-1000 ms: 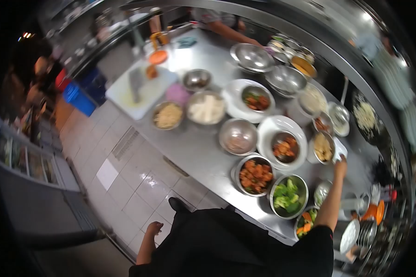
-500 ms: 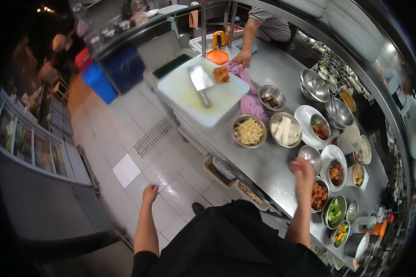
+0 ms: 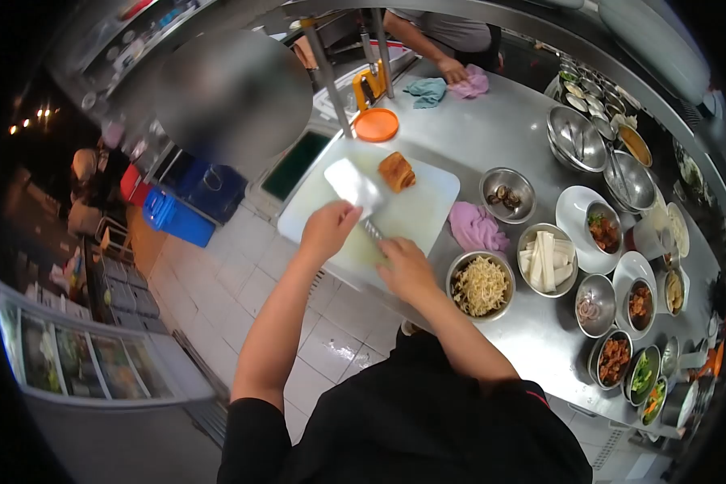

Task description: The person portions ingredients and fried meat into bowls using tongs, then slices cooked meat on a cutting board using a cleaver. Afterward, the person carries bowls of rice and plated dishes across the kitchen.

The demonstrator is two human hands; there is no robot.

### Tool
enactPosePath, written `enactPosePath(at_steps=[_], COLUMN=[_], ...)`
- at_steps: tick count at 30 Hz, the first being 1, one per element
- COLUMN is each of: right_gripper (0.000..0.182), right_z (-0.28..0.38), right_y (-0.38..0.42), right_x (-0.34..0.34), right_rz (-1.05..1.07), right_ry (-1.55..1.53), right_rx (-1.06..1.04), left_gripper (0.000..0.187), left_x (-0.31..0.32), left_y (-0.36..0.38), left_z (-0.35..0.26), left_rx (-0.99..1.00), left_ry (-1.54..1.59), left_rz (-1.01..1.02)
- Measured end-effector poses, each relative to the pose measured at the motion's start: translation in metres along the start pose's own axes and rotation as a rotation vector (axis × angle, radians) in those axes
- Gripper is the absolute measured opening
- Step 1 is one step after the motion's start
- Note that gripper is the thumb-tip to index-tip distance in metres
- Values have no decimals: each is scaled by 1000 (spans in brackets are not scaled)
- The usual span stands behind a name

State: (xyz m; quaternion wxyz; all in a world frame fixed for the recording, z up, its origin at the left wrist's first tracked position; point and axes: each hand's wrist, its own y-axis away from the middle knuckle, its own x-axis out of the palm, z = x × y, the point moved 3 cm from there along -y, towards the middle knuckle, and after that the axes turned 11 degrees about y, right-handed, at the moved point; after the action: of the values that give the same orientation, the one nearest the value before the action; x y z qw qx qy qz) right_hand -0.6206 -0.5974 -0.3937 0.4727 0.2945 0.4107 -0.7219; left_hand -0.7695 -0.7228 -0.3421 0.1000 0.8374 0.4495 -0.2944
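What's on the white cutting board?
A browned food chunk sits on the white board; a broad metal cleaver is on or just above the surface, handle at the right hand. Board beneath these and the left hand is hidden.

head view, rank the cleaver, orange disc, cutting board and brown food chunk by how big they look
1. Cutting board
2. Cleaver, partly covered
Unranked: orange disc and brown food chunk look about alike.
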Motion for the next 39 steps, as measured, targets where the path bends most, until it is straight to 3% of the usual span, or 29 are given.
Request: enactPosePath(at_steps=[1,3,4,5,7,9,11,13,15,17,19,21,22,24,25,27,29,30,31,33,35,36,37,39], right_gripper=[42,43,42,41,40,39,40,40,40,41,41,42,37,38,41,40,48,43,46,45,40,40,40,42], right_z=[-1,-11,-18,-26,-32,-34,-37,-45,-45,-42,-44,-43,-33,-28,-29,-40,-58,-46,-24,-11,-18,-57,-60,-110], right_y=[-27,-72,-91,-105,-108,-105,-94,-83,-78,-80,-89,-91,-96,-100,-96,-82,-64,-61,-59,-43,-27,2,13,63], right_x=[20,61,87,98,105,102,90,84,82,79,80,83,70,42,26,-22,-99,-153,-208,-311,-407,-462,-507,-602], right_rz=[38,76,193,312,340,360,272,282,286,270,244,202,172,103,90,-176,-206,-262,-372,-565,-703,-751,-753,-848], right_ry=[36,73,178,297,291,291,327,290,256,262,333,266,274,239,205,278,415,324,430,684,794,1040,1069,1137], right_rx=[34,96,86,73,83,99,-28,27,81,123,218,241,295,393,439,434,483,592,860,740,895,753,833,946], left_gripper=[33,30,31,33,40,43,46,45,46,44,34,38,42,39,47,50,45,40,35,31,26,24,25,25], left_x=[-1,3,6,14,29,46,64,87,108,123,131,120,113,83,65,43,18,-1,-23,-44,-60,-64,-66,-59], left_y=[-22,-66,-85,-106,-145,-180,-221,-255,-280,-295,-313,-313,-313,-310,-306,-311,-324,-322,-318,-319,-311,-302,-292,-269], left_z=[-9,-11,-12,-12,-7,-8,-12,-14,-4,8,17,28,37,53,52,64,73,61,45,28,13,10,8,1], left_rx=[102,90,195,307,369,551,579,434,560,461,517,399,542,504,472,499,788,781,771,557,338,453,566,550], left_ry=[-66,-106,-122,-124,-128,-244,-212,-301,-355,-584,-587,-679,-730,-621,-651,-588,-204,-116,-27,121,229,222,214,227], left_rz=[18,129,149,162,245,323,423,685,733,972,998,1122,1026,1037,1080,960,630,530,431,424,420,321,220,154])
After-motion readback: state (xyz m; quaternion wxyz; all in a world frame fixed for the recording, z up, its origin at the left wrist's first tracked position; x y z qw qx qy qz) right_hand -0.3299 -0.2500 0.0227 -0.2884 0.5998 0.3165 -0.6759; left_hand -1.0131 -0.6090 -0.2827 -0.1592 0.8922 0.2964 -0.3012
